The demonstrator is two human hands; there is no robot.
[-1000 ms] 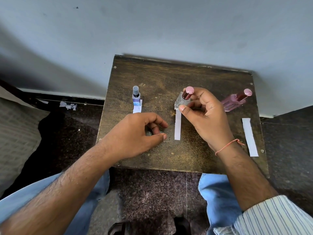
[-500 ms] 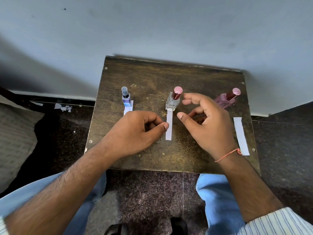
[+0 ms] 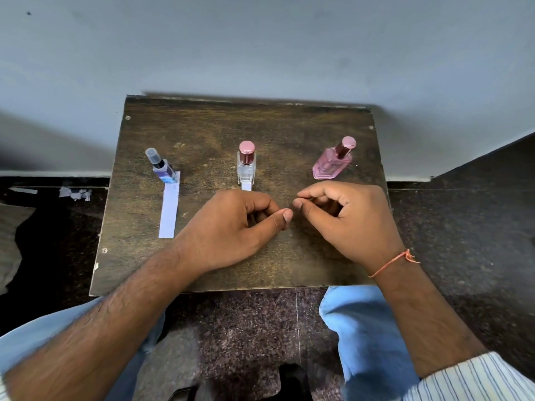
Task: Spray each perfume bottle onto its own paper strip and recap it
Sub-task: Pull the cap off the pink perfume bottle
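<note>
Three capped perfume bottles stand in a row on the small wooden table (image 3: 202, 131): a slim blue bottle (image 3: 163, 167) with a clear cap at left, a clear bottle (image 3: 246, 166) with a pink cap in the middle, a pink bottle (image 3: 333, 163) at right. A white paper strip (image 3: 170, 208) lies in front of the blue bottle. Only the top of the middle strip (image 3: 247, 186) shows; my left hand (image 3: 231, 227) covers the rest. My right hand (image 3: 347, 218) rests in front of the pink bottle and hides the strip there. Both hands are loosely curled and hold nothing.
The table stands against a grey wall (image 3: 260, 47). Dark speckled floor (image 3: 463, 227) lies on both sides, with paper scraps (image 3: 75, 193) at the left. My knees in blue trousers (image 3: 362, 328) are below the table's front edge.
My right hand let go of the middle bottle, which now stands upright, and drew back toward me. My left hand shifted right over the middle strip. The camera view shifted.
</note>
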